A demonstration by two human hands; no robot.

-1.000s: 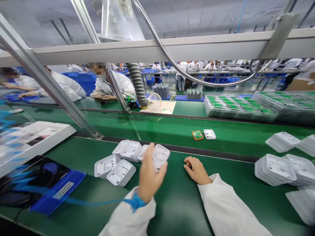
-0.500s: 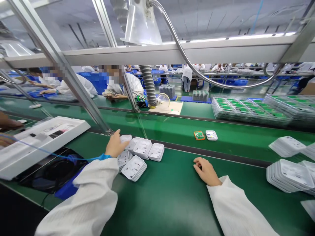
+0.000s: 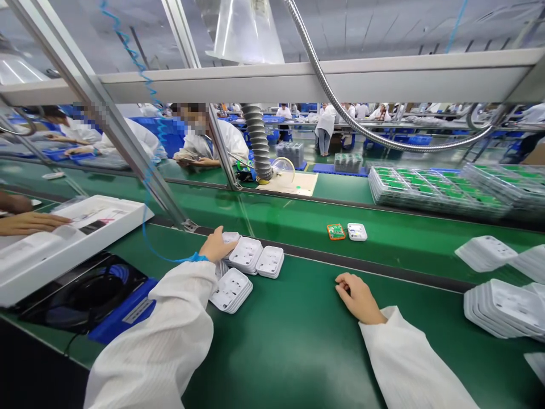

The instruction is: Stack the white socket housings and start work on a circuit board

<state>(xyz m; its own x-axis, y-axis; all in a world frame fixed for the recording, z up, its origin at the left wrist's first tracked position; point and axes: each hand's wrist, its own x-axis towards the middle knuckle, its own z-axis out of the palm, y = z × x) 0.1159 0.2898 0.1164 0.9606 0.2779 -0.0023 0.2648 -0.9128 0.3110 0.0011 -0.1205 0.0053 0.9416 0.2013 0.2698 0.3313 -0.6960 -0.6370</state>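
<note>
My left hand [image 3: 217,246] rests on the far-left stack of small white plastic trays [image 3: 246,254], its fingers over the stack's edge; whether it grips a tray cannot be seen. Two more stacks lie beside it [image 3: 271,261] and one nearer me [image 3: 232,289]. My right hand [image 3: 359,296] lies on the green bench top [image 3: 298,341], fingers curled, holding nothing. A blue coiled wrist-strap cord [image 3: 147,170] runs up from my left wrist.
On the conveyor belt [image 3: 298,221] sit an orange-framed circuit board [image 3: 335,231] and a white housing [image 3: 357,231]. Stacks of white trays [image 3: 502,307] stand at right. A white box [image 3: 63,238] and black-and-blue device [image 3: 93,295] are at left, with another person's hand [image 3: 29,222]. Workers sit opposite.
My left hand put the white tray it held onto the group of stacks, then moved left to the far-left stack. My right hand has stayed in place.
</note>
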